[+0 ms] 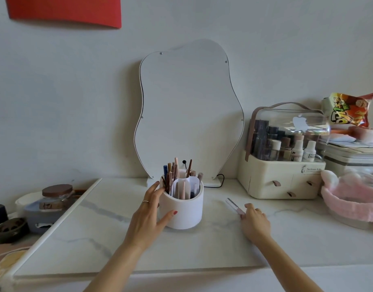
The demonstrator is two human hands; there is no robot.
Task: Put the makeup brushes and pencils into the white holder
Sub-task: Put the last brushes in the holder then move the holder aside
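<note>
White holder (182, 209) sits mid-worktop (118, 239), round, matte, split inside by curved dividers. Brushes and pencils (173, 175) already stand upright in it, mostly in the left and back compartments. Left hand (148, 216) cups the holder's left side: thumb on the front wall, fingers at the rim, grip loosely wrapped on the holder. Right hand (255, 220) lies low on the worktop right of the holder, fingertips touching a slim pink-and-clear stick (235, 205) lying flat; cannot tell if the grip has closed on it yet.

Surroundings: wavy-edged mirror (189, 110) leans at the wall just behind the holder, black cable (220, 182) at its base. Right: cream organizer (282, 163) with clear domed lid, bottles inside, small drawers below. Further right a snack bag (350, 110) on a stack, pink fluffy headband (350, 199) near the edge. Left, off the marble-pattern slab: lidded glass jar (57, 197), dark bowl (9, 229). Path between stick and holder is open.
</note>
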